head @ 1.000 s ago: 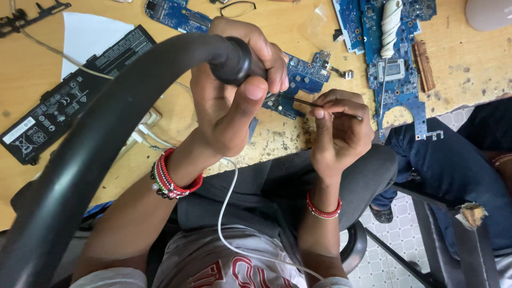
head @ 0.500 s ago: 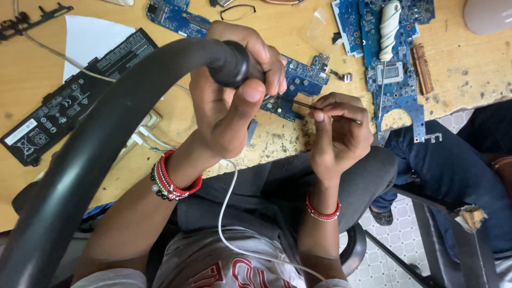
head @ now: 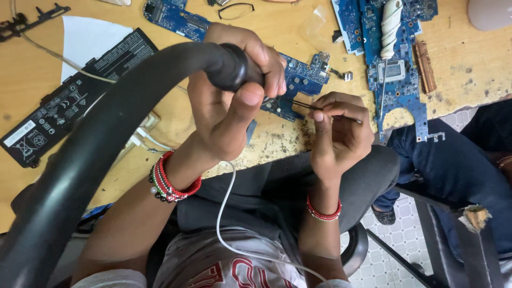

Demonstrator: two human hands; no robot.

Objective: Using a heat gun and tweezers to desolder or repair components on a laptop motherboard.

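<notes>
Tweezers [head: 314, 108], thin and dark, sit pinched between the thumb and fingertips of the right hand [head: 338, 136]; the tips point toward 9 o'clock and meet the near edge of a small blue circuit board [head: 298, 85]. That board lies on the wooden workbench [head: 469, 80], just beyond the bench edge, at 12 o'clock from the right hand. The left hand [head: 229, 106] is wrapped closed around the end of a thick black hose [head: 106, 138], thumb pressed up against the hose tip, directly at 9 o'clock from the tweezers and above the same board. The hose runs from the left hand down toward 7 o'clock and out of the frame. Red bead bracelets sit on both wrists. A white cable [head: 224, 213] hangs across the lap. At 10 o'clock from the left hand lies a flat black battery pack [head: 69, 101] on a white sheet [head: 90, 40]. At 1 o'clock from the right hand lies a larger blue motherboard [head: 397, 85] with a white-wrapped tool handle [head: 390, 24] resting on it. Another person's leg in blue trousers [head: 453, 165] is at 3 o'clock.
</notes>
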